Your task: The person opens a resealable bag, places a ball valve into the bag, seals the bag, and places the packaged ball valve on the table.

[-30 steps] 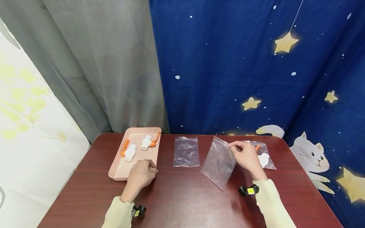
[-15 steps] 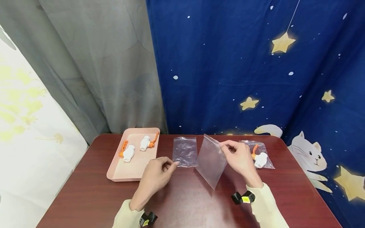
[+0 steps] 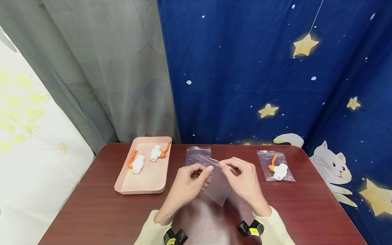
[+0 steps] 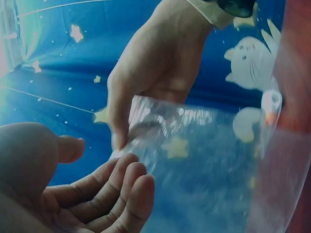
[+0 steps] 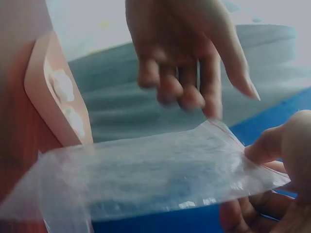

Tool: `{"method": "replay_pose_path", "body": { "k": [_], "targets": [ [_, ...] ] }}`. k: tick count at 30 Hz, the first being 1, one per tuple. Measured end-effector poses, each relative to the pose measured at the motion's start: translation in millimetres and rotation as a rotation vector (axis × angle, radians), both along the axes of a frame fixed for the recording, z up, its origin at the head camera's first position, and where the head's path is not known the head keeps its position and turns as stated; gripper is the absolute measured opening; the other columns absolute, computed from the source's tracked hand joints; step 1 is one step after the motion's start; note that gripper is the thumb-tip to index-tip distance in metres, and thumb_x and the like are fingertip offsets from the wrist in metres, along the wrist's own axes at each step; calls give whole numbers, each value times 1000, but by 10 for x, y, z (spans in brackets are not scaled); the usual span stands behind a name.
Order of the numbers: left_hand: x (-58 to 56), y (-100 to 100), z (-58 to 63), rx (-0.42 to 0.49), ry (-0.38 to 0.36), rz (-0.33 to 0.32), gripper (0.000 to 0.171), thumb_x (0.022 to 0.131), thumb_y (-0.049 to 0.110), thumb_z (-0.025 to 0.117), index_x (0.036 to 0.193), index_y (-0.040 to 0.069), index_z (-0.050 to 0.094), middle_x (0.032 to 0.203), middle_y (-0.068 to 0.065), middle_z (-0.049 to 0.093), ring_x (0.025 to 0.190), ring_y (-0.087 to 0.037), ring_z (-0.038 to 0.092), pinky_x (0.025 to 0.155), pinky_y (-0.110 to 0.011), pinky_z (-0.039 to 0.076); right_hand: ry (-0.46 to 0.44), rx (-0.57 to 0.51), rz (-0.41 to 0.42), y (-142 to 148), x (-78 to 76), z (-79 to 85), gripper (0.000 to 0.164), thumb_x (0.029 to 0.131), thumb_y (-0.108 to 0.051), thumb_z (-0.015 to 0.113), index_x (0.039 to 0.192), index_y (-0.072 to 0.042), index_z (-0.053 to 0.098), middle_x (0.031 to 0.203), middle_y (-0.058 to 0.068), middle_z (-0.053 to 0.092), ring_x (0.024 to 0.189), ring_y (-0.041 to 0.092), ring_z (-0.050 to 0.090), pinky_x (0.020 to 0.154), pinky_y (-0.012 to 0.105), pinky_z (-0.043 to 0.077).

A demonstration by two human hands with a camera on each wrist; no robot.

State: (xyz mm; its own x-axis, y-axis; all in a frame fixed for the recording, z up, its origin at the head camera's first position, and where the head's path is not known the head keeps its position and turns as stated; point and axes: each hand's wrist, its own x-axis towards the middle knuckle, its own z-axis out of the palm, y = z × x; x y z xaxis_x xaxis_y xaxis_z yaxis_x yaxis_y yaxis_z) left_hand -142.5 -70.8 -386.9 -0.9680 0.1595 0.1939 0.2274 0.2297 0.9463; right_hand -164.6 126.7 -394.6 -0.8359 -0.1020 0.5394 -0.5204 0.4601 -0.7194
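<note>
My right hand [image 3: 243,178] pinches a clear zip bag [image 3: 221,192] near its top edge, so the bag hangs at a slant over the middle of the table. In the right wrist view the red zip line runs along the edge by that thumb, and the bag [image 5: 146,170] looks flat, with nothing inside. My left hand [image 3: 185,185] has come up to the bag's other top corner. Its fingertips [image 4: 129,158] are right at the plastic, while the thumb stands apart from them, as the left wrist view shows.
A pink tray [image 3: 122,182] at the left holds two white ball valves [image 3: 138,164] with orange handles. Behind my hands another clear bag [image 3: 192,152] lies flat, partly covered. To the right lies a bag [image 3: 264,157] containing one ball valve [image 3: 280,172].
My left hand has moved right from beside the tray to the held bag. My right hand has brought the bag left and nearer the middle, uncovering the filled bag.
</note>
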Motion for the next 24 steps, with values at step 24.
{"method": "replay_pose_path", "body": {
  "k": [24],
  "targets": [
    [-46,-38,-51,13,-31,-88,17,100,18,67,92,4,70,78,-15,72,61,-18,68,58,-31,61,-245,-185,113,-215,177,-59,9,80,-17,89,80,-17,80,74,0,72,65,7,61,60,22,52]
  ]
}}
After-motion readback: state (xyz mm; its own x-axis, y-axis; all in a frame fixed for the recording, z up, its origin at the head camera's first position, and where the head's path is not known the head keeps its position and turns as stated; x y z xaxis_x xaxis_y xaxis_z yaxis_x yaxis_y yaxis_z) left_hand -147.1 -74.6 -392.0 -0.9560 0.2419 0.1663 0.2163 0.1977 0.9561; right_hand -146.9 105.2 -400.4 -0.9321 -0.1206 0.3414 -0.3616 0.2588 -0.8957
